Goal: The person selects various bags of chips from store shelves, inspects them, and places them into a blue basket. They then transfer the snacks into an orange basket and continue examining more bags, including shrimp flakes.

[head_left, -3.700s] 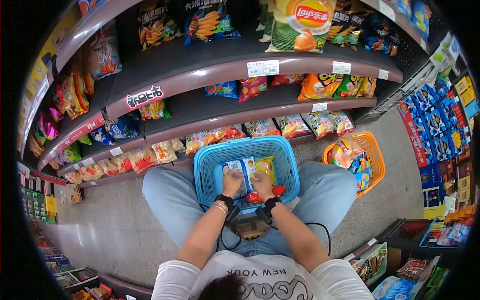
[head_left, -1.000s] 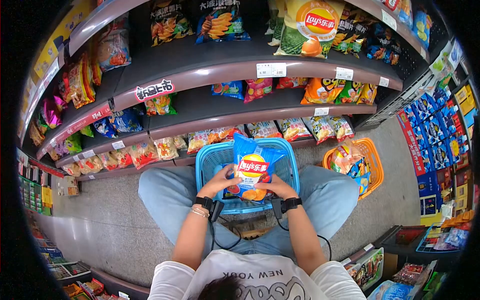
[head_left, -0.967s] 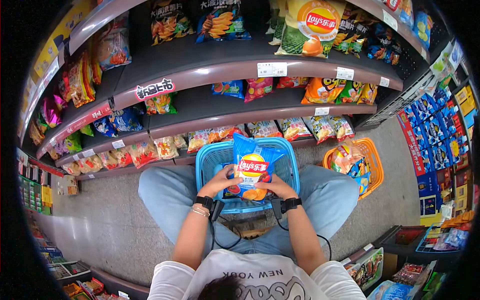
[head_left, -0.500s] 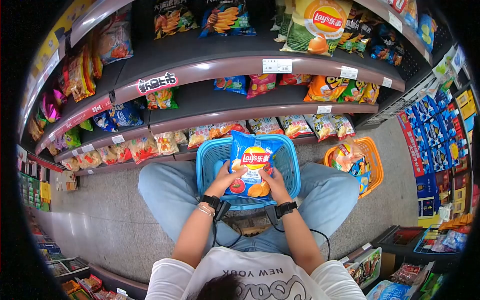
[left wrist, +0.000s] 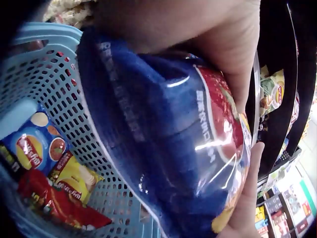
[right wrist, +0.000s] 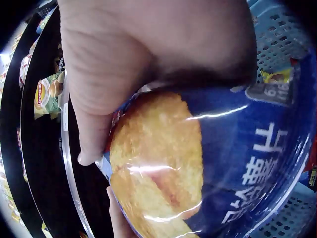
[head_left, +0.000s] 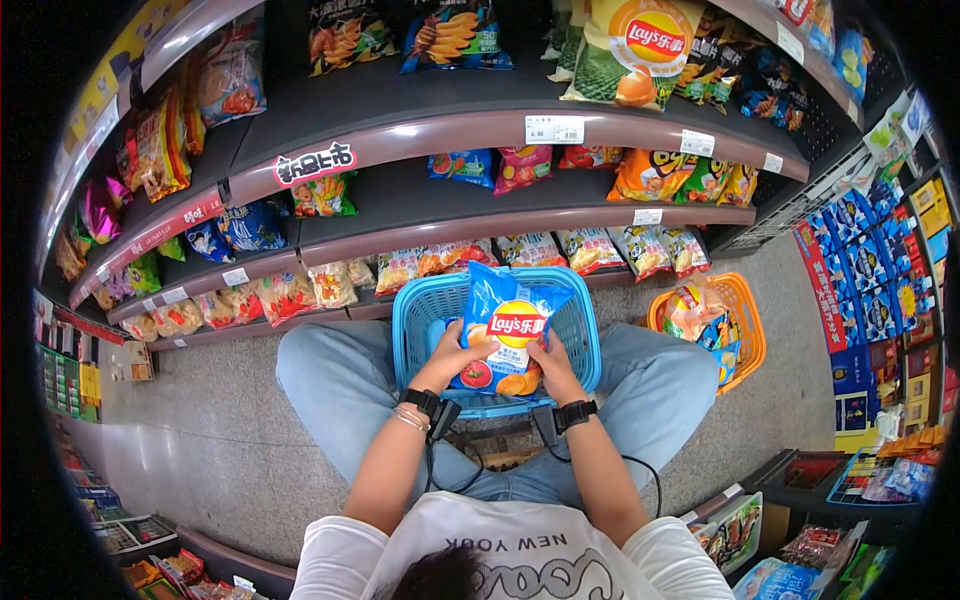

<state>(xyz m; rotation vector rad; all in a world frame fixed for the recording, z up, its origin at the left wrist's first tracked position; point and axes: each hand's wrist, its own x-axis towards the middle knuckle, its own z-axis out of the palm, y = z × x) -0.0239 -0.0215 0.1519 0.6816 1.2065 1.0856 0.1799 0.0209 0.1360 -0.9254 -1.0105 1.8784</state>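
Note:
A blue Lay's bag (head_left: 515, 335) is held upright between both hands above the blue basket (head_left: 410, 372). The left hand (head_left: 448, 360) grips its left side with the thumb across the front, and the right hand (head_left: 553, 368) grips the right side. Seen from the left wrist, the left hand (left wrist: 198, 29) wraps the bag (left wrist: 163, 129); below lie a blue bag (left wrist: 42, 139), a yellow bag (left wrist: 74, 176) and a red bag (left wrist: 59, 203) in the basket. The right wrist view has the right hand's (right wrist: 153, 44) thumb over the bag's front (right wrist: 233, 139); the fingers behind are hidden.
Curved shelves (head_left: 430, 140) with snack bags span the front. An orange basket (head_left: 757, 345) holding several packets stands beyond the right knee. Blue packs (head_left: 865, 255) hang at the far right, and more goods lie on a low rack (head_left: 790, 500) behind right.
Earlier the hands were down in the basket on a white-and-blue packet; then they held the blue Lay's bag. Over the last second the grip has moved slightly up its sides and the bag has shifted slightly.

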